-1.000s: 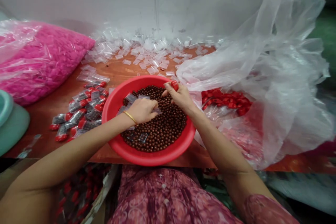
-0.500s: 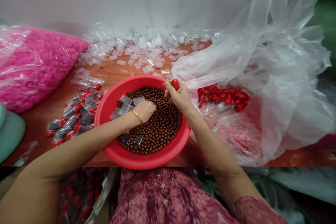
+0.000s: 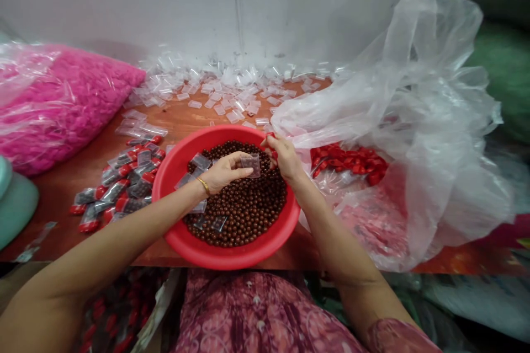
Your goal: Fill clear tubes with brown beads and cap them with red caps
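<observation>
A clear plastic case [image 3: 250, 165] is pinched between the thumb and fingers of my left hand [image 3: 226, 172], above a red basin [image 3: 174, 242] of small brown balls [image 3: 244, 215]. Whether balls are inside the case is hard to make out. At the basin's right rim, my right hand [image 3: 285, 159] is closed on a small red cap [image 3: 273, 154], partly hidden by the fingers. More clear cases [image 3: 201, 161] lie on the balls at the basin's left side.
Filled, red-capped cases [image 3: 124, 182] are piled left of the basin. Empty clear cases [image 3: 223, 102] lie along the wall. A bag of pink pieces [image 3: 66, 105] stands at left, a green container [image 3: 16, 201] before it. An open plastic bag [image 3: 430, 138] with red caps [image 3: 351, 160] is at right.
My left hand has come up out of the balls with a clear case in its fingers. My right hand has turned slightly and keeps the red cap. The view has shifted a little.
</observation>
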### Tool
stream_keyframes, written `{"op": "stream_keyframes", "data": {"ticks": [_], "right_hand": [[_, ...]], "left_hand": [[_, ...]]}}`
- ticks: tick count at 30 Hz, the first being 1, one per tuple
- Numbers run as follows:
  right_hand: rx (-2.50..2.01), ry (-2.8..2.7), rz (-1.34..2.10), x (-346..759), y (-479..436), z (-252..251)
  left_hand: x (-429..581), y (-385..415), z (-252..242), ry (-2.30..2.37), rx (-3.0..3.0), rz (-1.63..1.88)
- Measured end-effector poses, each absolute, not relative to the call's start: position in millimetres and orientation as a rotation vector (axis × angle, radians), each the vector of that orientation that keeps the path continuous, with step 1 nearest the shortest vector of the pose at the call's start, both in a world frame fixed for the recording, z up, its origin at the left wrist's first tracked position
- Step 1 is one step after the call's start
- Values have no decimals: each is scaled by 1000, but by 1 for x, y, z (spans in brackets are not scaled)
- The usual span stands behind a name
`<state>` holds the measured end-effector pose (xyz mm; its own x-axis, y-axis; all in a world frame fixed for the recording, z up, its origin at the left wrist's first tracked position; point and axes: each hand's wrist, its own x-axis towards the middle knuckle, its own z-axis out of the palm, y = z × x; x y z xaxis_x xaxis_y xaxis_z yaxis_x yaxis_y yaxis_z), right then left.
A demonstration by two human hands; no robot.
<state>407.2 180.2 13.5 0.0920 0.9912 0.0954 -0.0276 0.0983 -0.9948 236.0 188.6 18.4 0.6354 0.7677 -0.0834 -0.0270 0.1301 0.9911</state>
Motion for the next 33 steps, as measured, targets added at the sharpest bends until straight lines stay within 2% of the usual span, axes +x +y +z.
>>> {"op": "stream_keyframes", "data": {"ticks": [6,13,16,22,28,33], "right_hand": [[-1150,-1321,1067,401,173,22],[-1227,-1417,1217,403,149,34],[-1235,-1518,1086,404,144,30],[-1242,-1795,558,405,139,25],[-1200,-1868,483,402,130,13],[-1173,-2033,245,399,124,9]], "left_hand": [[229,176,23,702,1272,721],[229,173,24,694,1335,691],[230,170,24,670,1388,630],[231,166,21,738,1539,550],[233,164,21,759,1585,653],[236,162,21,819,1625,767]]}}
